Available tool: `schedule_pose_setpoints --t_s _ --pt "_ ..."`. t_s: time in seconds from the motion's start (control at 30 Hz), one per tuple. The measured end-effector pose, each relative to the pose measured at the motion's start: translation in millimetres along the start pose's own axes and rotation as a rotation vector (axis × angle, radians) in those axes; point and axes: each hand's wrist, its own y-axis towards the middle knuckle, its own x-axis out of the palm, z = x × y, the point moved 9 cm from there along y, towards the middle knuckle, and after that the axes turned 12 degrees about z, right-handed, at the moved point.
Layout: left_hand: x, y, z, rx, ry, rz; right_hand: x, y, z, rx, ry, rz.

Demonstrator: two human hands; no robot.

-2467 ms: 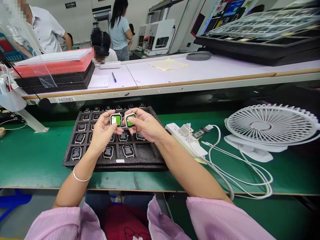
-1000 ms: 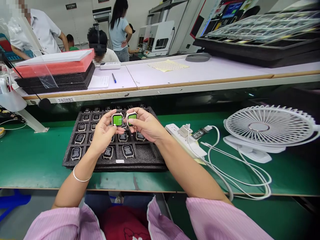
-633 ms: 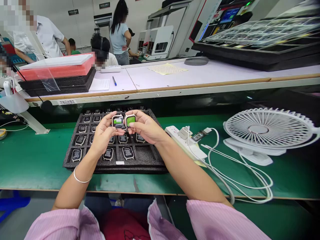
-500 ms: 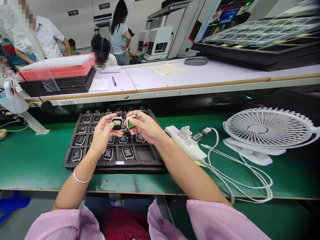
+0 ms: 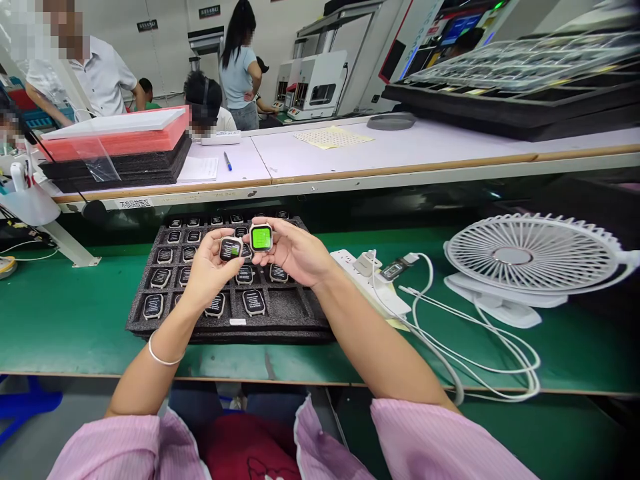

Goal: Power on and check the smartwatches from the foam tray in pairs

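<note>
"Where's the green-screened smartwatch [image 5: 261, 237]?"
"Above the black foam tray [image 5: 285, 305], in the fingers of the right hand [image 5: 299, 253]."
"And the left hand [image 5: 206, 268]?"
"Its fingers hold the darker-screened smartwatch [image 5: 231, 249] alongside."
"The tray?"
"On the green worktop [image 5: 65, 320], left of the power strip [image 5: 352, 267]."

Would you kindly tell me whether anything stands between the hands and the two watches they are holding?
Nothing visible does: the left hand holds one watch, and the right hand holds the other watch, both above the foam tray.

Rough foam tray [image 5: 287, 305], glossy watch screens [image 5: 261, 238]
</note>
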Motion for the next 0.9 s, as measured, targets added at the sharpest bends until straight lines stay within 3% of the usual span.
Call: schedule_pose_setpoints --t_s 0.2,0.43,0.6,0.7,0.77,0.83,0.9 --pt "35 -22 -13 -0.060 0.101 -0.207 -20 -34 -14 -0.005 -0.011 0.019" --pt "82 -54 -16 0.391 0.891 -0.379 -74 -76 -22 -0.060 -0.111 0.171" --pt "93 -67 -37 0.397 1.204 -0.468 -95 -100 -11 0.036 -0.240 0.157" --pt "88 -75 -36 0.467 1.217 -0.470 -104 -106 -4 0.023 -0.436 0.144" --pt "73 -79 -24 0.562 1.192 -0.387 -109 -107 -2 -0.034 -0.617 0.133" --pt "44 -82 -6 0.651 1.166 -0.232 -109 -108 -5 -0.162 -0.841 0.111" --pt "0 -83 11 0.685 1.131 -0.048 -104 -109 -10 -0.327 -1.049 0.066"
